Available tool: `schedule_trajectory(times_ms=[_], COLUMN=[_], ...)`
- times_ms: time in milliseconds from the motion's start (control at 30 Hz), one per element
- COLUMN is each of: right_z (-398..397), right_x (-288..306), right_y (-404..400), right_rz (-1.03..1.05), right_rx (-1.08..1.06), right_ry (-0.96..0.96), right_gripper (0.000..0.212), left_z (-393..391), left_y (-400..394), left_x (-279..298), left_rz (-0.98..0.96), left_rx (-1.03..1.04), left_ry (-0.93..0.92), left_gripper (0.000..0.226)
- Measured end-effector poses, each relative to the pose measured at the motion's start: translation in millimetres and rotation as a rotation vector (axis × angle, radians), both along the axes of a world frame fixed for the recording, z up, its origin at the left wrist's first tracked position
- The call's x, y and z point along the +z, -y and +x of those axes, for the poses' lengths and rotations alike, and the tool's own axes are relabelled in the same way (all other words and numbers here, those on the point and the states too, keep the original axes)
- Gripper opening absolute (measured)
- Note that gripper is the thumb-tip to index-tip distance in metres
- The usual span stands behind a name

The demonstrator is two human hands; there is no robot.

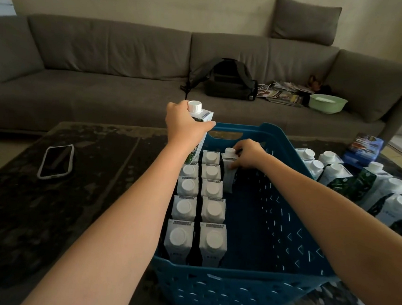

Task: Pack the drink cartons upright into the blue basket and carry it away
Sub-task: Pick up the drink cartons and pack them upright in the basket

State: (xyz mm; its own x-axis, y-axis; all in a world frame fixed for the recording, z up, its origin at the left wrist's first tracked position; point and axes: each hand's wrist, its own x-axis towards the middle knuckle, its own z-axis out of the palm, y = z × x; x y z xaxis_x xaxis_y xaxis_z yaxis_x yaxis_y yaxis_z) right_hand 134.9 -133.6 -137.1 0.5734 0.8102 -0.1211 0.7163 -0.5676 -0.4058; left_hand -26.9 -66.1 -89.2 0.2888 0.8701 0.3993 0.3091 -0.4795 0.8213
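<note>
The blue basket (267, 296) sits on the bench (68, 213), with packed cartons (200, 208) standing upright in two rows along its left side. The left hand (185, 124) grips one carton (201, 125) by its top, held over the far left corner of the basket, just past the end of the left row. The right hand (248, 156) pinches another carton (228, 171), standing it at the far end to begin a third row. This looks like mid-packing: each held carton needs lowering straight down, then releasing. To the right of that hand, outside the basket, loose cartons (362, 183) wait on the bench. Left of the left arm lies a phone (55, 161).
</note>
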Motion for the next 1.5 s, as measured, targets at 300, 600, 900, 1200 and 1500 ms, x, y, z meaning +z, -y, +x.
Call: schedule_trajectory(times_ms=[300, 600, 900, 1200, 1500], right_z=[-13, -1, 3, 5, 8], right_x=[6, 33, 19, 8, -5], right_y=[8, 22, 19, 15, 8], right_rz=[-0.228, -0.502, -0.184, -0.143, -0.052], right_rx=[0.026, 0.24, 0.087, 0.177, 0.103], right_ry=[0.201, -0.003, -0.078, 0.085, 0.043], right_gripper=[0.059, 0.078, 0.061, 0.058, 0.056], left_z=[0, 1, 0, -1, 0], left_y=[-1, 2, 6, 7, 5], left_x=[-1, 2, -1, -1, -3], left_rz=[-0.007, 0.017, 0.122, 0.156, 0.154], left_rx=[-0.002, -0.06, -0.18, -0.221, -0.223], left_ry=[-0.017, 0.075, -0.005, -0.015, -0.021], left_gripper=[0.058, 0.054, 0.052, 0.054, 0.055])
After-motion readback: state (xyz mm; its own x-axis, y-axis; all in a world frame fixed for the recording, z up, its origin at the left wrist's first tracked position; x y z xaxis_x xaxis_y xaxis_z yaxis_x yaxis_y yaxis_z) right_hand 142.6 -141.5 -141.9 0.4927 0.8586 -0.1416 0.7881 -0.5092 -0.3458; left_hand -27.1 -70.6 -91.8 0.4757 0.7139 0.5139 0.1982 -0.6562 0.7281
